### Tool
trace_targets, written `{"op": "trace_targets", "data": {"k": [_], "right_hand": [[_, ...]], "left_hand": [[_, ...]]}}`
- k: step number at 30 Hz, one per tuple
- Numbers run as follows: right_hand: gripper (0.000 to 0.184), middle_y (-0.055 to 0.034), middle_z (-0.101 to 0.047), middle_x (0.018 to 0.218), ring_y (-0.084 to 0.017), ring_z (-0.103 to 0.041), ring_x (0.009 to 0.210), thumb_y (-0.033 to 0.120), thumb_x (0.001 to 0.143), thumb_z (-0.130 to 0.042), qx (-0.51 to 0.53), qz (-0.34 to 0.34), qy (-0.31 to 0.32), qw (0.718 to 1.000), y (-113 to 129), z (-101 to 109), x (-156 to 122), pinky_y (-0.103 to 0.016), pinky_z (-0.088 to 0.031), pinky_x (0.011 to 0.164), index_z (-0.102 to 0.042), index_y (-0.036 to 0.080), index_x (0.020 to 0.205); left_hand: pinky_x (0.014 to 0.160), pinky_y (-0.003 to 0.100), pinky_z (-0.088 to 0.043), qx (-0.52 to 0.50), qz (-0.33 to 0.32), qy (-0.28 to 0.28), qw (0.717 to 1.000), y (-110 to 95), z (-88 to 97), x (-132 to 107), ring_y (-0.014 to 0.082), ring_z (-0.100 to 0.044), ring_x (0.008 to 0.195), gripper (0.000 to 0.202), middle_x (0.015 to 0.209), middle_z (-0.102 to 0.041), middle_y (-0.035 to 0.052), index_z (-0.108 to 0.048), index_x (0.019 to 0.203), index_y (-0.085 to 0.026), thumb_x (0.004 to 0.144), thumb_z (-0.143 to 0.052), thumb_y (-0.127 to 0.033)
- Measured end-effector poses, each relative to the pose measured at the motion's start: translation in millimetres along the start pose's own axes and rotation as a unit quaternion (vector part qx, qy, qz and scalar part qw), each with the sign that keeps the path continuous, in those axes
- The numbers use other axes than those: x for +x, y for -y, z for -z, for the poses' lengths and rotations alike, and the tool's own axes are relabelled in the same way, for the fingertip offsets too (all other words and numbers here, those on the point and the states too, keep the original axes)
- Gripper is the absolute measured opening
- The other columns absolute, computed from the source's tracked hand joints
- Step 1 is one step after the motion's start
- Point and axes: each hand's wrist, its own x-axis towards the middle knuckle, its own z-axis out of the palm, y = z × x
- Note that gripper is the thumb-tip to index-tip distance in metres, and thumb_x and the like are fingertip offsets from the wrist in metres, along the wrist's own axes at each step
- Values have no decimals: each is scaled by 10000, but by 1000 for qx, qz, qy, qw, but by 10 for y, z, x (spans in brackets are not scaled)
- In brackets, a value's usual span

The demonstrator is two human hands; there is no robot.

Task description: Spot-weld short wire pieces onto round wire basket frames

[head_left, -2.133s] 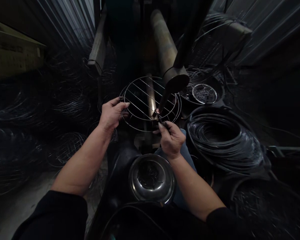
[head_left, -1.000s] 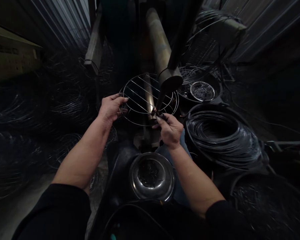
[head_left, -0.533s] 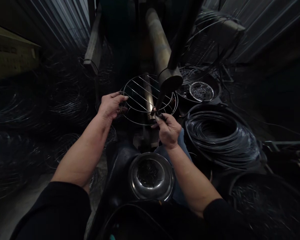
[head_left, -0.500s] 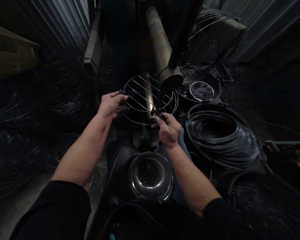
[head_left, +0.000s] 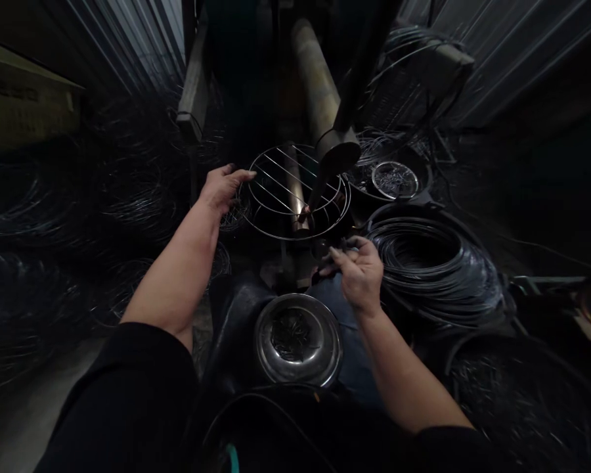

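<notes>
My left hand (head_left: 221, 187) grips the left rim of a round wire rack (head_left: 270, 209), with the thumb on top and fingers below. Parallel bars cross the rack's upper ring, and a second ring lies beneath it. Part of the rack passes under the metal electrode arm (head_left: 318, 190), and its front rim rests close to the lower rod (head_left: 295, 184). Away from the rack, to its lower right, is my right hand (head_left: 362, 270). Its fingers are loosely bent and apart, and I see nothing held in them. A shiny metal bowl (head_left: 329, 358) with short wire pieces sits near my lap.
At right a large coil of wire (head_left: 423, 263) lies in a tub. Behind it a small bowl (head_left: 394, 180) of metal pieces sits in a pan. Wire hoops (head_left: 132, 197) are heaped at left. A thick cylinder (head_left: 320, 85) juts toward me from above.
My right hand has come off the rack's front edge and moved right and down. My left hand keeps its hold on the rim. The rack has barely shifted.
</notes>
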Motion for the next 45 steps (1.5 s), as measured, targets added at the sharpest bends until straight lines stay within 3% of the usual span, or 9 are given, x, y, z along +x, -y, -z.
{"op": "trace_targets", "data": {"k": [5, 13, 17, 23, 29, 33, 38, 43, 45], "right_hand": [[350, 39, -650, 535, -124, -539, 316, 301, 654, -785, -32, -88, 59, 994, -77, 126, -169, -187, -399, 317, -472, 205, 776], [330, 13, -668, 605, -133, -608, 427, 394, 664, -767, -42, -148, 154, 976, -100, 142, -316, -228, -473, 447, -548, 172, 768], [367, 15, -686, 638, -145, -620, 446, 384, 660, -774, -14, -162, 147, 976, -139, 162, -376, -246, -481, 468, -570, 181, 888], [269, -25, -687, 626, -150, -644, 521, 335, 607, -821, 7, -159, 96, 983, -99, 170, -373, -257, -507, 530, -699, 140, 747], [249, -30, -709, 705, -179, -676, 577, 326, 586, -825, 64, -88, 77, 991, 191, -261, -161, -272, -533, 503, -721, 168, 748], [212, -9, -685, 633, -175, -675, 565, 317, 616, -789, 20, -37, 51, 998, 178, -507, -39, -253, -529, 482, -728, 169, 755], [167, -6, -694, 672, -150, -668, 536, 282, 694, -709, -91, -3, 13, 996, 66, -500, 52, -218, -509, 453, -739, 169, 812], [119, 1, -677, 609, -164, -661, 493, 277, 690, -709, -138, 25, 75, 987, 72, -428, 104, -223, -507, 428, -729, 171, 741], [126, -3, -675, 601, -174, -662, 487, 283, 693, -705, -145, 22, 70, 987, 100, -442, 123, -223, -501, 409, -724, 168, 740]], "left_hand": [[597, 357, -507, -36, 42, 64, 996, -3, 16, 76, 212, -634, 662, 512, 817, -631, 71, -577, 1029, -164, 557, -774, -146], [526, 322, -492, -80, 39, 98, 991, -4, 65, 68, 216, -647, 620, 677, 769, -641, 66, -538, 1190, -130, 549, -722, -17], [473, 278, -453, -105, 31, 94, 990, 3, 46, 93, 187, -627, 564, 572, 723, -635, 58, -598, 1105, -123, 557, -698, 9], [452, 250, -437, -119, 36, 82, 989, 15, 59, -42, 163, -612, 547, 514, 706, -637, 46, -601, 1023, -124, 537, -710, 1], [431, 202, -389, -174, 20, 23, 984, 220, 13, -581, 105, -557, 503, 618, 641, -589, -21, -603, 1149, -157, 552, -729, -58], [445, 197, -400, -199, 28, -15, 979, 324, -30, -826, 109, -579, 549, 696, 638, -576, -35, -596, 1222, -194, 552, -749, -87], [451, 193, -407, -191, 2, -30, 981, 359, -55, -891, 111, -597, 599, 689, 683, -584, -38, -618, 1213, -230, 548, -765, -121], [449, 185, -397, -186, 0, -47, 981, 354, -83, -896, 117, -608, 610, 698, 680, -584, -35, -612, 1237, -250, 565, -751, -127], [450, 180, -395, -182, -4, -42, 982, 339, -99, -902, 118, -615, 625, 674, 709, -601, -27, -627, 1216, -253, 564, -750, -130]]}}
